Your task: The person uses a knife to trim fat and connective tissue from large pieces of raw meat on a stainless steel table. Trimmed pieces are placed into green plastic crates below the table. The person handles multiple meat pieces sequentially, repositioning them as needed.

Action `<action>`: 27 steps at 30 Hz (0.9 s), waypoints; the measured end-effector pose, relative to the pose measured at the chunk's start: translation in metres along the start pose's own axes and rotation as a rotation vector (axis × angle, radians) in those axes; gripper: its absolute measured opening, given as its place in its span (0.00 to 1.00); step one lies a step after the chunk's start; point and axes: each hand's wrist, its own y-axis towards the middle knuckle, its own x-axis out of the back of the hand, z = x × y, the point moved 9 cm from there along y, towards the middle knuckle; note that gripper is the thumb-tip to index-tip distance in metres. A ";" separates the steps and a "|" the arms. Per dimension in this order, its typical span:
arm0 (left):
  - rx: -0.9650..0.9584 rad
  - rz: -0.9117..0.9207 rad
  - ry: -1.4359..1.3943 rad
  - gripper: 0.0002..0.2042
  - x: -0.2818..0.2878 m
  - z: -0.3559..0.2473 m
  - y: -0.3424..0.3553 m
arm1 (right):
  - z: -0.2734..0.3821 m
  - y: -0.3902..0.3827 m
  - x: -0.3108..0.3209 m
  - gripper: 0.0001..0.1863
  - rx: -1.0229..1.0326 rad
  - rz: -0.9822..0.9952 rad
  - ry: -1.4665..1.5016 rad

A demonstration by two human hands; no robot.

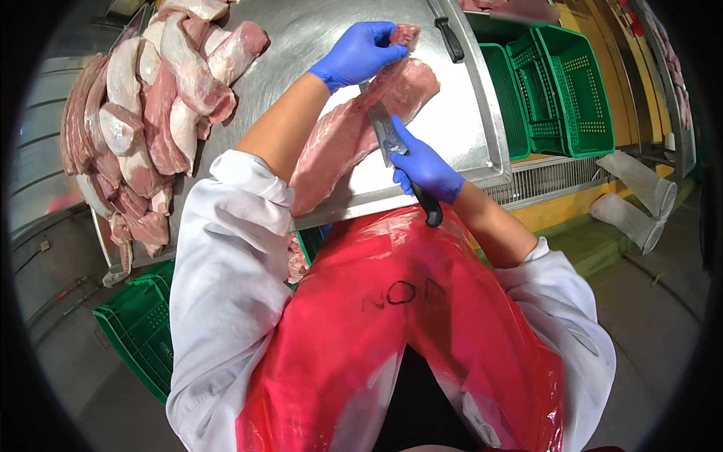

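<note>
A long pink piece of meat (331, 151) lies slantwise on the steel table (301, 45) in front of me. My left hand (360, 54), in a blue glove, pinches a narrow strip of meat (405, 36) and lifts it at the far end of the piece. In my right hand (425, 166), gloved too, is a knife (386, 134) with a black handle. Its blade points away from me and lies against the meat, below the strip. The forefinger stretches along the blade; the other fingers wrap the handle. Part of the blade's tip is hidden by the meat.
A big heap of meat pieces (151, 105) covers the table's left side. Another black-handled tool (449, 39) lies at the far right edge. Green crates (561, 90) stand beyond that edge, another green crate (139, 324) lower left. White plastic sleeves (636, 200) hang at right.
</note>
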 end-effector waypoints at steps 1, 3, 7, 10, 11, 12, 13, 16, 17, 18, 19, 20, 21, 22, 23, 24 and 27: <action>-0.044 -0.008 -0.064 0.13 -0.001 -0.005 -0.006 | -0.002 0.006 -0.002 0.40 0.004 -0.003 -0.007; -0.072 0.008 -0.022 0.13 -0.006 -0.017 -0.012 | -0.001 0.031 -0.002 0.40 0.049 -0.033 0.053; -0.068 0.019 0.039 0.10 -0.004 -0.037 -0.013 | 0.024 0.073 -0.002 0.42 0.087 -0.071 0.043; -0.110 -0.080 -0.061 0.07 0.027 -0.035 -0.018 | -0.007 0.005 -0.041 0.43 -0.016 0.016 -0.122; -0.145 -0.123 -0.113 0.07 0.039 -0.037 -0.020 | -0.011 -0.019 -0.058 0.43 0.027 0.109 -0.113; -0.155 0.007 -0.233 0.07 0.036 -0.045 -0.020 | -0.007 -0.020 -0.062 0.44 0.099 0.078 -0.113; -0.191 0.010 -0.282 0.07 0.040 -0.055 -0.023 | -0.004 -0.019 -0.069 0.44 0.170 0.048 -0.114; -0.237 -0.030 -0.364 0.07 0.051 -0.086 -0.045 | 0.011 0.048 -0.076 0.44 0.120 -0.011 -0.145; -0.261 -0.054 -0.340 0.07 0.058 -0.095 -0.050 | 0.011 0.049 -0.082 0.44 0.112 0.007 -0.143; -0.285 -0.077 -0.316 0.07 0.067 -0.102 -0.056 | 0.012 0.049 -0.088 0.44 0.104 0.024 -0.142; -0.302 -0.109 -0.289 0.07 0.080 -0.105 -0.063 | 0.014 0.051 -0.097 0.44 0.096 0.053 -0.142; -0.342 -0.159 -0.288 0.07 0.099 -0.106 -0.071 | 0.009 0.028 -0.112 0.44 0.074 0.125 -0.130; -0.396 -0.167 -0.478 0.08 0.110 -0.111 -0.075 | -0.025 0.016 -0.120 0.43 0.038 0.180 -0.211; -0.488 -0.167 -0.468 0.09 0.123 -0.121 -0.080 | -0.020 -0.008 -0.129 0.43 0.022 0.188 -0.143; -0.579 -0.192 -0.439 0.10 0.141 -0.144 -0.102 | -0.009 -0.029 -0.143 0.42 0.013 0.221 -0.088; -0.502 -0.228 -0.432 0.12 0.156 -0.153 -0.122 | -0.003 -0.018 -0.150 0.42 0.025 0.222 -0.151; -0.487 -0.213 -0.539 0.15 0.153 -0.159 -0.134 | -0.001 0.043 -0.146 0.42 0.024 0.083 -0.216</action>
